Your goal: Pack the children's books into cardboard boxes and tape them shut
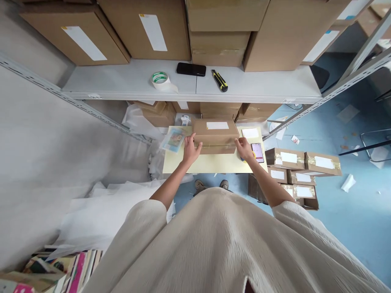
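Your left hand (191,148) and right hand (244,148) clasp the cardboard box (215,132) at opposite ends — its long axis runs between them, fingers curled on.

2 hands rest on 1 labelled cardboard box (215,135) on the yellow table: the left hand (191,149) and the right hand (244,148). On the far shelf lie 1 tape roll (160,79), 1 black phone (191,69) and 1 yellow-black utility knife (219,80). 1 lit phone (257,151) lies right of the box. About 6 sealed parcels (293,171) are stacked on the floor at right.
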Demonstrator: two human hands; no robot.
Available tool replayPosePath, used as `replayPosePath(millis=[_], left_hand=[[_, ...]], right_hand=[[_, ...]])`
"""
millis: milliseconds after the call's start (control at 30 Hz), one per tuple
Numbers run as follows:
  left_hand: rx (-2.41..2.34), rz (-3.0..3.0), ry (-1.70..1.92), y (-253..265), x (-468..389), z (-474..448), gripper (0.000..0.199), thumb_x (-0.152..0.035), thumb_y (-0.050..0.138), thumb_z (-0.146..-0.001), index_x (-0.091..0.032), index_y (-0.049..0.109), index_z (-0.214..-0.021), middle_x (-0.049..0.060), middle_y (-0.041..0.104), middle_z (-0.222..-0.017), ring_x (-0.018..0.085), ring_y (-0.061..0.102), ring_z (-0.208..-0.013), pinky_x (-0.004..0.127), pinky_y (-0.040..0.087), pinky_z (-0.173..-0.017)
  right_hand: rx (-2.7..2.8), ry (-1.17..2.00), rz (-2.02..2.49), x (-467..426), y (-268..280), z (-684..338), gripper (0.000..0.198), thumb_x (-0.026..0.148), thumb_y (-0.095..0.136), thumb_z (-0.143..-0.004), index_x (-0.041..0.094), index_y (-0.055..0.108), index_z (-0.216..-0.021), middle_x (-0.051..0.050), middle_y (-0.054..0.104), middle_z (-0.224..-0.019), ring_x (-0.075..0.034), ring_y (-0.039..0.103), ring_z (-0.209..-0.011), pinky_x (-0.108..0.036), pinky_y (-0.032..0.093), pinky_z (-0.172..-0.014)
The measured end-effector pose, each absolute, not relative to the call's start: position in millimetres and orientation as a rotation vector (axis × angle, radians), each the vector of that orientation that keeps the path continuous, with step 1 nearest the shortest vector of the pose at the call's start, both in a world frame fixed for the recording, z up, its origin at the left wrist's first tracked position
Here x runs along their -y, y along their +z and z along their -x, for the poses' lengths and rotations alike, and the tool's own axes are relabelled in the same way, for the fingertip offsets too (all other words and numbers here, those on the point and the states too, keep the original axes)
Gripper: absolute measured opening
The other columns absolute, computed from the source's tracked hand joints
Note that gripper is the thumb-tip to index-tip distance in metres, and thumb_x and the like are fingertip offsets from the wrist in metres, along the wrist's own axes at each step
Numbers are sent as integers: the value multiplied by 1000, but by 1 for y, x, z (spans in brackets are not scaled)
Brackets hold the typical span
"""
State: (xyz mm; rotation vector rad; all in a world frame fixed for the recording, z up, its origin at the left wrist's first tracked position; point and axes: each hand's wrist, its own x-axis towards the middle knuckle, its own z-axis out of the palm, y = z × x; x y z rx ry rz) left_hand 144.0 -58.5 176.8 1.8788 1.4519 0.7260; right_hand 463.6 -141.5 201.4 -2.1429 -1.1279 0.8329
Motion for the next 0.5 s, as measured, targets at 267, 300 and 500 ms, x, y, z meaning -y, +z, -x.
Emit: replayPosePath(millis=[267,300,500], left_hand=[[-1517,-1624,498,126,108,-131,71,-41,69,-105,-21,43,-168,23,59,-156,35,73,-131,52,59,-114],[-1535,-1600,473,124,107,-130,73,-42,69,-105,-20,42,-169,22,62,-152,35,73,-131,53,59,-115],[-1578,-1595,472,123,70,-137,68,-38,67,-105,-17,47,-166,26,58,-163,38,67,-145,55,51,-127]], right_hand=[[1211,1102,2350,173,162,-461,74,84,38,-112,22,68,-139,-22,80,-131,-41,75,-124,-47,57,-105],[1237,1111,2368,173,159,-462,74,86,40,-110,23,70,-136,-21,81,-129,-42,76,-123,-47,57,-105],[1225,1080,2315,153,157,-478,69,82,53,-108,22,76,-132,-21,82,-128,-39,75,-127,-44,59,-105]])
